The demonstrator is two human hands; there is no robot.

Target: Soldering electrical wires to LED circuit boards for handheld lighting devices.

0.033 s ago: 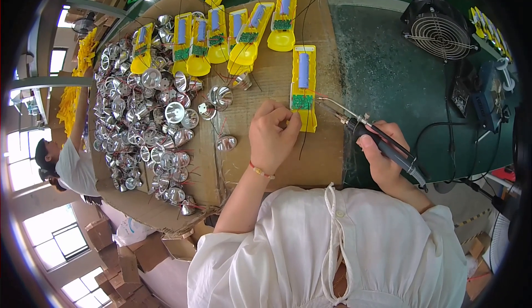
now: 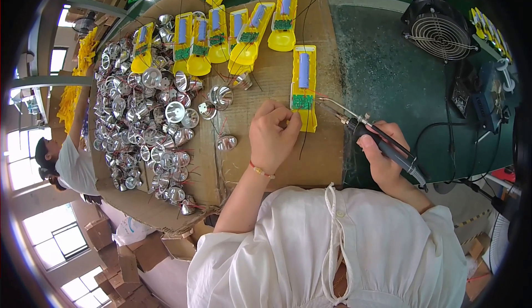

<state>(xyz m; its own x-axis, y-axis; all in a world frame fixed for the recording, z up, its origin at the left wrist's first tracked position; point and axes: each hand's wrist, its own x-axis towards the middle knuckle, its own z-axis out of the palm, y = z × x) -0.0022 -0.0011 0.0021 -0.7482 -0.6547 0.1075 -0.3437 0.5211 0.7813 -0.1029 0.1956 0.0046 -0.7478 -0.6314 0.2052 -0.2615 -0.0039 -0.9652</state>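
A yellow flashlight housing (image 2: 311, 121) lies open on the cardboard in front of me. Inside it are a blue battery cell (image 2: 303, 71) and a green circuit board (image 2: 302, 102), with thin black wires running out. My left hand (image 2: 274, 128) is closed in a pinch at the housing's lower left edge, by the board; what its fingertips hold is hidden. In my right hand (image 2: 385, 150) is a soldering iron (image 2: 382, 144) with a thin metal tube alongside. Its tip points left, close to the board's right edge.
Silver reflector cups (image 2: 174, 112) with red wires pile up on the left of the cardboard sheet (image 2: 266, 172). Several similar yellow housings (image 2: 282, 37) lie along the back. A black fan (image 2: 440, 34) stands at the far right, near a blue device (image 2: 487, 103). Another person (image 2: 77, 161) works at far left.
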